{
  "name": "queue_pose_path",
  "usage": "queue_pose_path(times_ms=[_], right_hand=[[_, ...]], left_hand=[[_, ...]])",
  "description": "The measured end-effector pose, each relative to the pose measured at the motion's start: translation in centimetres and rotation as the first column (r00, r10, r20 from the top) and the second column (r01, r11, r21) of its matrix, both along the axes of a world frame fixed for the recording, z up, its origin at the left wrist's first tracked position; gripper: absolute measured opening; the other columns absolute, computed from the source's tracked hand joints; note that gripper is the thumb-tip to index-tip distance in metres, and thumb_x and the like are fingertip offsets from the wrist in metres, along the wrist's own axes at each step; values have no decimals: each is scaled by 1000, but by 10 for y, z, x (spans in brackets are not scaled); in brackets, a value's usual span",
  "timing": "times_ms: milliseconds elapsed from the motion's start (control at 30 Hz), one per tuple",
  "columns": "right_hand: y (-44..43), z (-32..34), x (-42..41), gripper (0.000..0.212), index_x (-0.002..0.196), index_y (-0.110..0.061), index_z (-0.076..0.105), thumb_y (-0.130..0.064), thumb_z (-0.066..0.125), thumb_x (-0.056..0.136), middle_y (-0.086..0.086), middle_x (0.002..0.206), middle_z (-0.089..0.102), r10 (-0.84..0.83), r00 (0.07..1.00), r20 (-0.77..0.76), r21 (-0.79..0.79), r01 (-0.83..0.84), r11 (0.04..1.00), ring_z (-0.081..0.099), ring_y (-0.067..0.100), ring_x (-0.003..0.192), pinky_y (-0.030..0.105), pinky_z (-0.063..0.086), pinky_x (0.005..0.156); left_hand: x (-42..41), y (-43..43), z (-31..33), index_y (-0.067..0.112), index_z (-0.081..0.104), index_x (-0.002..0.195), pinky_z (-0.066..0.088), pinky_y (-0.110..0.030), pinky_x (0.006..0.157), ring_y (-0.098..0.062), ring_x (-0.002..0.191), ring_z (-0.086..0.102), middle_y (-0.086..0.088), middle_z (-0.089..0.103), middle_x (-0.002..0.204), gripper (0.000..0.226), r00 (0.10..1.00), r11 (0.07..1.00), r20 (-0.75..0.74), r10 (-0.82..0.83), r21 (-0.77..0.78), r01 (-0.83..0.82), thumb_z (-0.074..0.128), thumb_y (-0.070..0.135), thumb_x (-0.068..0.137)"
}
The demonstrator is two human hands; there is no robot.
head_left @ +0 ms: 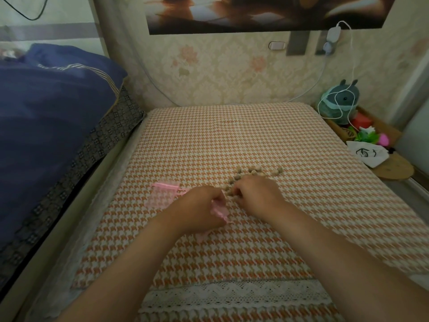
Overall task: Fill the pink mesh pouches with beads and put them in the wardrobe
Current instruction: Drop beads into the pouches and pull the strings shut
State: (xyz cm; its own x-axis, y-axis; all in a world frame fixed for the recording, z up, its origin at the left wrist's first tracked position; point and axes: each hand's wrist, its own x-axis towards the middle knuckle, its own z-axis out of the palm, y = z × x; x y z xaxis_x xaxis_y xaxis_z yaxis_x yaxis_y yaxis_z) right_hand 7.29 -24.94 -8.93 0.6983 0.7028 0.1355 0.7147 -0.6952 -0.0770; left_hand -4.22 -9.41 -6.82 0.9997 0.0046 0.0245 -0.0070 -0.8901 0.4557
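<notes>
My left hand (199, 206) grips a pink mesh pouch (219, 211) just above the orange houndstooth tablecloth (232, 140); part of the pouch shows under my palm. Another pink mesh pouch (163, 192) lies flat on the cloth to the left of that hand. A pile of tan wooden beads (251, 173) lies in the middle of the table. My right hand (256, 197) rests on the near edge of the pile with its fingers curled over some beads; what is between the fingertips is hidden.
A bed with a dark blue quilt (46, 108) runs along the left side. At the right, a wooden shelf (394, 168) carries a plush toy (341, 101), a white charging cable, colourful toys and a white pouch. White lace trim (232, 296) edges the near table side.
</notes>
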Motion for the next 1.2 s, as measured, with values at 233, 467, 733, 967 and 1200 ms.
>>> queue_pose_path(times_ms=[233,467,733,967,1200], right_hand=[[-6,19,0,10,93,-29,76,-36,70,90,-11,92,73,-36,970,-239,243,96,965,67,10,85,32,57,73],[-12,50,-14,8,86,-28,76,-25,83,82,-11,82,75,211,837,-505,615,178,769,64,-8,63,15,50,62],[-10,36,-11,18,97,-36,78,-48,76,83,-23,90,74,170,901,-399,429,19,903,66,-7,84,31,59,80],[-11,43,-16,15,88,-42,79,-53,71,83,-18,80,73,224,866,-447,352,-60,934,68,1,76,34,59,73],[-17,46,-12,9,84,-33,79,-24,79,86,-21,80,71,245,872,-423,353,-90,931,67,-7,79,17,54,72]], left_hand=[[-1,0,3,27,66,110,43,-11,75,1,94,56,16,63,104,42,988,982,142,67,-183,-41,85,31,72],[6,-6,0,26,64,115,52,-23,75,-3,95,56,14,60,104,45,949,947,265,171,-309,-85,82,27,74],[8,-18,-4,20,66,115,48,-19,71,-10,90,57,7,62,101,42,961,954,221,163,-283,-97,79,24,76],[9,-13,-6,21,63,114,41,-14,64,-7,84,59,6,64,106,46,969,949,149,196,-278,-149,81,33,74],[-4,5,13,35,33,146,51,-26,78,-4,95,56,12,46,129,80,992,951,-88,93,-286,-115,75,47,80]])
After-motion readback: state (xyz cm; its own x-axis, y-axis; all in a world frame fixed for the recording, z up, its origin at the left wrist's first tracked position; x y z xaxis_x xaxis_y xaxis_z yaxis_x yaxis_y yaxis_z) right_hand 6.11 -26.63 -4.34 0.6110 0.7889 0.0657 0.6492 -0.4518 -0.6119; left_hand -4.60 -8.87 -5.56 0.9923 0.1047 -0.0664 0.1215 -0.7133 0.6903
